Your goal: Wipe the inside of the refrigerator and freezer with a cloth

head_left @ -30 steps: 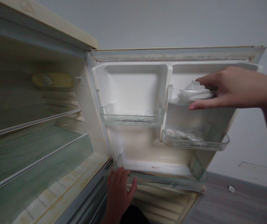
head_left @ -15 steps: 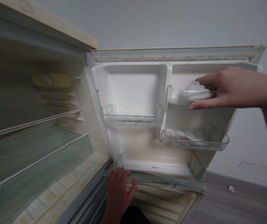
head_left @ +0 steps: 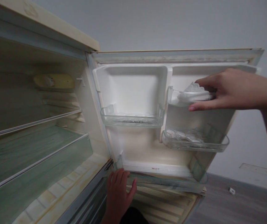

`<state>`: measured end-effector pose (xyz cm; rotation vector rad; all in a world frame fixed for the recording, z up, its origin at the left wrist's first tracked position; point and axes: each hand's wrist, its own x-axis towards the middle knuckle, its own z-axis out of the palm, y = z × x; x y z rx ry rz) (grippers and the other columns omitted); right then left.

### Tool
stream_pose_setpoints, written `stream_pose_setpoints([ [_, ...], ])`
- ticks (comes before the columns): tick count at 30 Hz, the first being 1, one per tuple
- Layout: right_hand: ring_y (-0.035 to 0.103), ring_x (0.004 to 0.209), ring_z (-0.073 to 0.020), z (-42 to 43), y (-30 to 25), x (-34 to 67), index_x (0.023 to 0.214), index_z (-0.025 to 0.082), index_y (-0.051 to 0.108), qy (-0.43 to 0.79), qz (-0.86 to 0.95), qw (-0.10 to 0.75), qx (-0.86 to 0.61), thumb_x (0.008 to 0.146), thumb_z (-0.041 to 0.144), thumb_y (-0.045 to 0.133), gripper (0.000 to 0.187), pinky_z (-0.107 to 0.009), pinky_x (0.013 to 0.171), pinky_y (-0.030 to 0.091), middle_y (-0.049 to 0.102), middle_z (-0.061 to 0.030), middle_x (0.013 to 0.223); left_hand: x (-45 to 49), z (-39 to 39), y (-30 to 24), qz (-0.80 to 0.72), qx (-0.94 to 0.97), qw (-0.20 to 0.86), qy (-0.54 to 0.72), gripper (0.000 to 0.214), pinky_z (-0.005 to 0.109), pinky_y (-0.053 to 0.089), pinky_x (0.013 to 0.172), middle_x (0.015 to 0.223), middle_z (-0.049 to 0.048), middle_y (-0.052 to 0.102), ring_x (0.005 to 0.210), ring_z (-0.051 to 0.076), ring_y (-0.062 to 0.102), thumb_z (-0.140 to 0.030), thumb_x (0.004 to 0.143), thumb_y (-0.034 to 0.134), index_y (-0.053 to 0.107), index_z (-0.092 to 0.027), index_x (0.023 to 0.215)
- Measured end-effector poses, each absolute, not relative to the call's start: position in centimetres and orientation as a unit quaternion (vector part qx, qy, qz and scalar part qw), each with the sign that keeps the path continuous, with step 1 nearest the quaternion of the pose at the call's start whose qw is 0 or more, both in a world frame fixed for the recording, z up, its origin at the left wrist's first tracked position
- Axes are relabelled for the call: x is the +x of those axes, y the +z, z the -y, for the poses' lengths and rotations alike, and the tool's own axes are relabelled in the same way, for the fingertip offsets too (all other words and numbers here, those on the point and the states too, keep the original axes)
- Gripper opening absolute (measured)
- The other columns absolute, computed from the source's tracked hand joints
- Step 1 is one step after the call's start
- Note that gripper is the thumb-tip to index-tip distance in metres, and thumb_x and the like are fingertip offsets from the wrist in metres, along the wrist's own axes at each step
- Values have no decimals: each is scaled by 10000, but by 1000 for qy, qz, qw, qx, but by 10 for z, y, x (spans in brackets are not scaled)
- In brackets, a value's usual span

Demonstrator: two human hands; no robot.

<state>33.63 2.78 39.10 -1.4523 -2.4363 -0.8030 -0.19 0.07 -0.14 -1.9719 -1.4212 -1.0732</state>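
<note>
My right hand is at the upper right door bin of an open refrigerator. Its fingers press a crumpled white cloth inside the bin, while the thumb lies outside, below the bin's clear front. The fingertips are partly hidden behind the cloth and hand. My left hand rests at the left end of the bottom door bin, fingers stretched over its rim and thumb apart, with nothing seen in it.
The refrigerator door stands open against the wall. A middle right bin holds several round white pieces. Another clear bin is at upper left. Glass shelves cross the interior. A small white object lies on the floor.
The view has shifted very slightly. Both hands stay in the same places, the right one still on the cloth in the upper bin.
</note>
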Motion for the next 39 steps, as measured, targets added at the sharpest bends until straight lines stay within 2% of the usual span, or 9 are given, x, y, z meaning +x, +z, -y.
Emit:
stream_pose_setpoints([
  [7, 472, 476, -147, -26, 391, 334, 668, 216, 508, -262, 819, 95, -502, 702, 928, 471, 714, -319, 539, 278, 530, 15, 522, -2, -1, -1, 524, -723, 237, -382, 187, 480, 445, 954, 1040, 105, 634, 1050, 296, 588, -332, 893, 621, 573, -203, 1020],
  [10, 493, 536, -154, -25, 392, 334, 732, 215, 548, -241, 823, 108, -503, 793, 884, 400, 688, -324, 563, 294, 569, 5, 593, -3, -1, -2, 522, -727, 239, -378, 199, 480, 440, 954, 1046, 107, 633, 1051, 298, 585, -334, 893, 623, 573, -199, 1032],
  [13, 539, 642, -164, -23, 393, 337, 785, 211, 574, -191, 835, 137, -498, 908, 797, 281, 667, -324, 616, 355, 628, -8, 721, -3, -2, -3, 517, -730, 242, -376, 207, 487, 435, 954, 1049, 112, 632, 1045, 300, 585, -331, 892, 624, 573, -192, 1036],
  [17, 621, 842, -193, -27, 396, 344, 868, 198, 634, -58, 858, 129, -493, 947, 722, 363, 595, -318, 770, 478, 700, -21, 921, -3, -1, -3, 509, -732, 250, -378, 205, 481, 441, 935, 1043, 115, 632, 1034, 301, 583, -326, 892, 623, 576, -184, 1033],
  [21, 610, 1087, -230, -35, 399, 353, 1045, 163, 692, -3, 866, 147, -478, 952, 704, 394, 625, -325, 946, 493, 695, -60, 1152, -2, 0, -3, 506, -733, 258, -374, 232, 482, 449, 914, 1036, 122, 633, 1021, 309, 581, -345, 898, 617, 586, -167, 1044],
  [25, 609, 827, -125, -35, 401, 355, 1055, 120, 697, 68, 889, 128, -435, 959, 601, 491, 531, -229, 754, 514, 701, -25, 951, -2, 0, -5, 510, -731, 259, -372, 247, 488, 448, 917, 1047, 125, 637, 1030, 315, 581, -364, 899, 618, 597, -165, 1044],
  [28, 559, 668, -70, -31, 401, 353, 1065, 121, 685, 119, 899, 124, -402, 932, 501, 589, 414, -162, 590, 451, 656, 24, 801, -2, -1, -6, 509, -731, 264, -369, 244, 491, 446, 923, 1051, 126, 640, 1034, 318, 583, -364, 897, 621, 602, -166, 1039],
  [33, 616, 738, -103, -31, 399, 353, 997, 137, 671, 92, 899, 159, -396, 885, 463, 663, 344, -163, 586, 466, 669, 12, 859, -4, -1, -6, 506, -735, 266, -365, 238, 481, 447, 921, 1036, 113, 640, 1017, 303, 583, -357, 912, 601, 595, -169, 1057],
  [39, 520, 620, -54, -34, 396, 352, 863, 104, 643, 19, 850, 241, -468, 922, 590, 536, 501, -177, 550, 357, 586, 33, 702, -4, -2, -7, 505, -732, 272, -369, 264, 491, 447, 919, 1035, 118, 642, 1016, 308, 586, -390, 904, 605, 592, -169, 1049],
])
